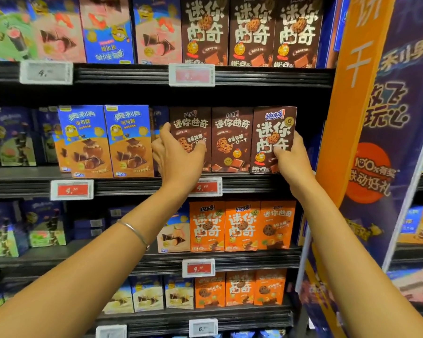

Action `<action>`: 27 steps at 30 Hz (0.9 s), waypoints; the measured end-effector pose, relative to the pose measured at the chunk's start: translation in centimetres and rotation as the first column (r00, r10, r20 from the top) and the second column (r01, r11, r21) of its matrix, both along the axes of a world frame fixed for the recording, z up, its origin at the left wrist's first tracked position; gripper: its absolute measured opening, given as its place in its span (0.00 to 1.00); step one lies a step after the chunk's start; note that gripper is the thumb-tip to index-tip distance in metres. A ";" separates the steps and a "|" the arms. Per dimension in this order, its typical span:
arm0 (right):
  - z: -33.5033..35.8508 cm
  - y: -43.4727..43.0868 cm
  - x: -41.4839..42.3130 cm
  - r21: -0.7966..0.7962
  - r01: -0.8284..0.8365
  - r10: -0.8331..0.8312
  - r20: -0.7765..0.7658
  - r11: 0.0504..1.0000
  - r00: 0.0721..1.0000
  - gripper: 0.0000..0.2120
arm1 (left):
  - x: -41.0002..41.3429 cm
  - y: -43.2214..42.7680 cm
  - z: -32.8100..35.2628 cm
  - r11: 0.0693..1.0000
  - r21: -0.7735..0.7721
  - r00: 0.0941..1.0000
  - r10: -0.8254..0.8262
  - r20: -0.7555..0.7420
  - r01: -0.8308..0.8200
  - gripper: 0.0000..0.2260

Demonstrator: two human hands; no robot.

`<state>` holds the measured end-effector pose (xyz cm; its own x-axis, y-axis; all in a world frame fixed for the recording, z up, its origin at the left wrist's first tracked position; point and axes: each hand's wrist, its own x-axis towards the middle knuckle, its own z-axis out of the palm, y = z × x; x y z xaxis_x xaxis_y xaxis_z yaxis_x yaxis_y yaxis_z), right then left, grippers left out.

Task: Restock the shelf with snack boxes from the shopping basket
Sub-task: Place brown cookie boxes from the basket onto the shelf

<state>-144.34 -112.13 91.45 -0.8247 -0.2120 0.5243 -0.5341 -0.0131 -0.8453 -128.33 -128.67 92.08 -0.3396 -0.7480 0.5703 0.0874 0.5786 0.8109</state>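
Head view, progress: Judging by the row, this spot is nearly filled. Three brown cookie boxes stand side by side on the shelf [132, 185] across the span of my hands, and I have not yet let go of the two outer ones.
Left to do: The shopping basket is out of view, so I cannot tell how many boxes remain in it. Here I judge that only squaring the row and releasing it is left.
Left hand [178, 154]: Clamped on the left cookie box [193, 118], with my thumb across its front and my fingers round its left edge.
Right hand [291, 154]: Clamped on the right cookie box [274, 132], with my thumb on the lower front and my fingers round its right edge.
Hands, relation: Apart, with the middle cookie box [231, 140] between them; neither hand touches it.
Right cookie box, look: An upright dark brown carton with large pale characters and a cookie pictured at its centre. It seems to stand slightly forward of its neighbours, base at the shelf lip.
Left and middle cookie boxes, look: The same brown, but showing another face with smaller lettering and cookies above a chocolate slab. Both are upright, sides close together.
Left of my left hand: Two upright blue boxes [130, 142], the nearer one close beside the left cookie box.
Below my hands: A red price tag [206, 187] sits on the shelf lip, by my left wrist. Orange boxes [242, 225] stand one tier lower.
Left wrist: A thin bracelet [134, 230].
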 end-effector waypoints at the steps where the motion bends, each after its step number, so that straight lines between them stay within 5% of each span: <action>1: 0.1 0.0 -0.1 -0.022 -0.032 0.032 0.017 0.999 0.999 0.21 | 0.0 0.0 0.1 1.000 0.013 1.000 -0.001 -0.001 0.001 0.39; 9: 0.7 -0.5 -0.5 -0.123 -0.086 0.098 0.098 0.989 0.990 0.21 | -0.2 0.3 0.2 1.000 0.026 1.000 0.000 0.013 0.000 0.38; 27: 0.7 -0.8 -1.5 0.027 0.025 -0.027 0.056 0.999 0.998 0.26 | -0.5 0.6 -0.1 1.000 -0.004 0.999 0.016 0.035 -0.016 0.39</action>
